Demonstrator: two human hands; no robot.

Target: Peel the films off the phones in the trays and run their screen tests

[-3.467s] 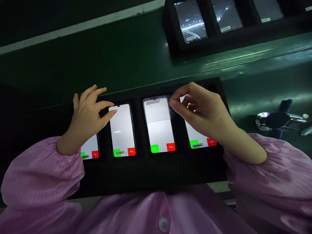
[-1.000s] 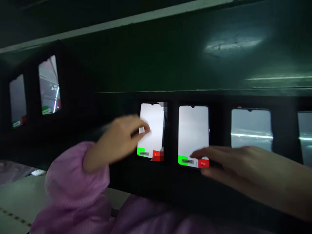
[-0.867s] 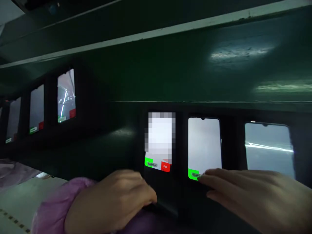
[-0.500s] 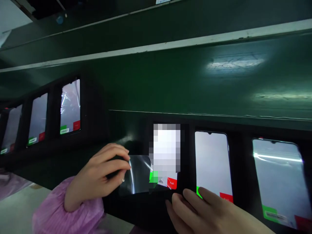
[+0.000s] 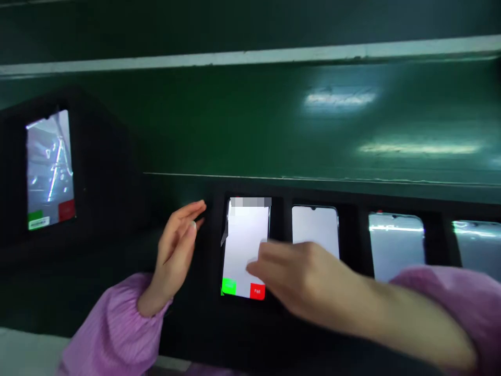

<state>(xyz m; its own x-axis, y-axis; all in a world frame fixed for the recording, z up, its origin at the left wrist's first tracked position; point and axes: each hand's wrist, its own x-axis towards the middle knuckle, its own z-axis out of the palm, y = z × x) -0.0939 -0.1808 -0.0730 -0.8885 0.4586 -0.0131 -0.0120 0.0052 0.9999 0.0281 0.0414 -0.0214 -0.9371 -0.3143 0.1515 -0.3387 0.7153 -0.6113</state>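
A lit phone (image 5: 245,243) lies in front of me, with a green box and a red "Fail" box at the bottom of its white screen. My right hand (image 5: 297,274) reaches over the phone's right side, fingers curled together and slightly blurred. Whatever may be between those fingertips is hidden. To the left of the phone, apart from it, my left hand (image 5: 176,253) is raised with its fingers stretched out and nothing visible in them. A second lit phone (image 5: 315,227) lies just to the right, its lower part covered by my right hand.
More lit phones (image 5: 397,245) continue rightward in a black tray (image 5: 282,219), partly behind my right sleeve. At the left, a phone with wrinkled film (image 5: 49,169) lies in another black tray (image 5: 105,172). Beyond is a green surface (image 5: 219,125) with a pale strip.
The clear film sheet my left hand held is no longer visible there, and that hand's fingers have straightened. My right hand has moved up and left onto the phone. The view has shifted rightward.
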